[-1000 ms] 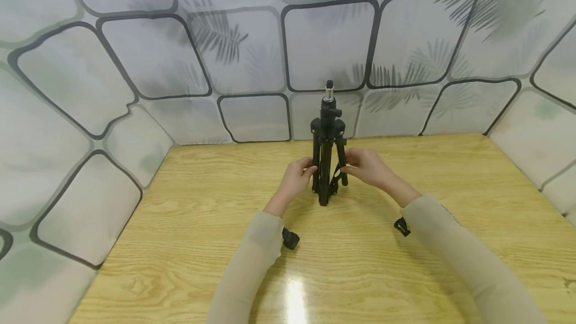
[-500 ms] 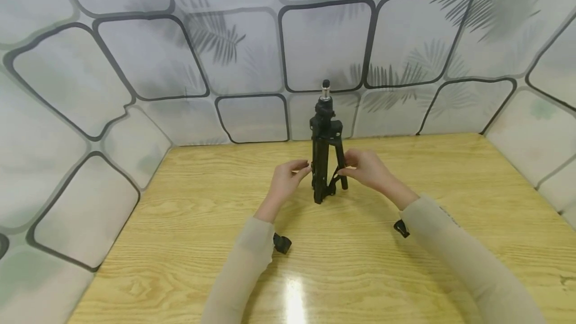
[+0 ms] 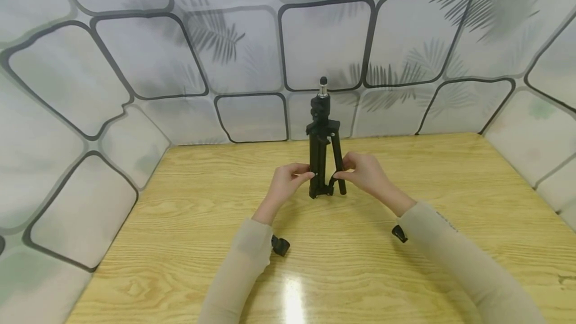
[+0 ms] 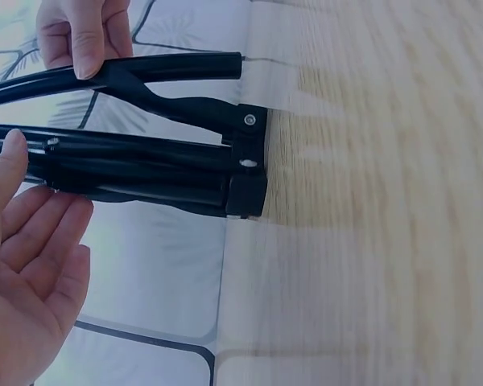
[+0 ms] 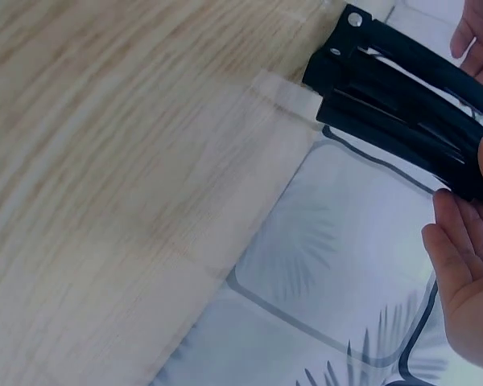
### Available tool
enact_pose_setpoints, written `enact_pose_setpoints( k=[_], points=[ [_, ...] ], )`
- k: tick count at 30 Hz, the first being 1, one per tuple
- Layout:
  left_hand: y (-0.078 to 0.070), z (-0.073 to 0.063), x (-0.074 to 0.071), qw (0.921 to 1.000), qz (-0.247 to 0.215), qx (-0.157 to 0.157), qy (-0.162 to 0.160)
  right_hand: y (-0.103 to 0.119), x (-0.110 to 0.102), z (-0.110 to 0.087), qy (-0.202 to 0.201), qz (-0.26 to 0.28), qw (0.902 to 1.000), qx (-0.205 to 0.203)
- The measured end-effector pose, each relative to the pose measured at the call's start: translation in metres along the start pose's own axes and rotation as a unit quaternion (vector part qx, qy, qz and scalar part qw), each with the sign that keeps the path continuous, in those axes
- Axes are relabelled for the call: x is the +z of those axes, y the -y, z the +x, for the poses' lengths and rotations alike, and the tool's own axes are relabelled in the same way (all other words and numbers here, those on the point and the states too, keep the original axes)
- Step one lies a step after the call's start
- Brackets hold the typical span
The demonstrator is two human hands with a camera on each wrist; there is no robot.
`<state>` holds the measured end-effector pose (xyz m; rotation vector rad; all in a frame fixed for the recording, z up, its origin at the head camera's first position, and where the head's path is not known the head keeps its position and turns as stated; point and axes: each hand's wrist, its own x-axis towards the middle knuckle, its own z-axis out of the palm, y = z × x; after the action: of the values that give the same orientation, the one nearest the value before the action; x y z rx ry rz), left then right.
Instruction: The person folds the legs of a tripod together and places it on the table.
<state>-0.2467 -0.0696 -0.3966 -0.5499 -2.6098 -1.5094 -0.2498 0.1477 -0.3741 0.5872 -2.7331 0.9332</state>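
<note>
A black light stand (image 3: 319, 126) with a silver top stud stands upright toward the back of the wooden table, its legs nearly folded together. My left hand (image 3: 283, 182) pinches the left leg low down, thumb in front and fingers behind. On the other side my right hand (image 3: 366, 176) pinches the right leg, which angles slightly away from the others. In the left wrist view a flat brace (image 4: 173, 108) links that leg (image 4: 197, 67) to the bottom joint block (image 4: 248, 161). The right wrist view shows my right thumb and fingers on either side of the tubes (image 5: 402, 121).
The wooden table (image 3: 189, 259) runs back to a wall (image 3: 252, 49) covered in a stone-and-leaf pattern, which also closes off both sides. A small black object (image 3: 280, 246) shows beside the left sleeve, and another black piece (image 3: 399, 234) beside the right one.
The light stand has turned about its upright axis and shifted slightly left, and its right leg stands out more. My left hand slipped leftward off the leg, then came back onto it.
</note>
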Motion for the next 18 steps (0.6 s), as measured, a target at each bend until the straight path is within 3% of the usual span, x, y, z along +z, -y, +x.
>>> enact_pose_setpoints(
  k=[5,13,18],
  points=[
    [-0.002,0.0,0.004,0.9997,0.019,0.001,-0.012,0.006,0.001,-0.006,-0.01,-0.005,0.9999,0.008],
    [-0.004,0.003,0.01,0.9956,0.069,0.029,-0.057,0.008,0.004,-0.008,-0.021,-0.01,0.9997,0.01],
    [-0.006,0.003,0.011,0.9942,0.079,0.034,-0.064,0.006,0.007,-0.006,-0.025,-0.006,0.9996,0.012]
  ],
)
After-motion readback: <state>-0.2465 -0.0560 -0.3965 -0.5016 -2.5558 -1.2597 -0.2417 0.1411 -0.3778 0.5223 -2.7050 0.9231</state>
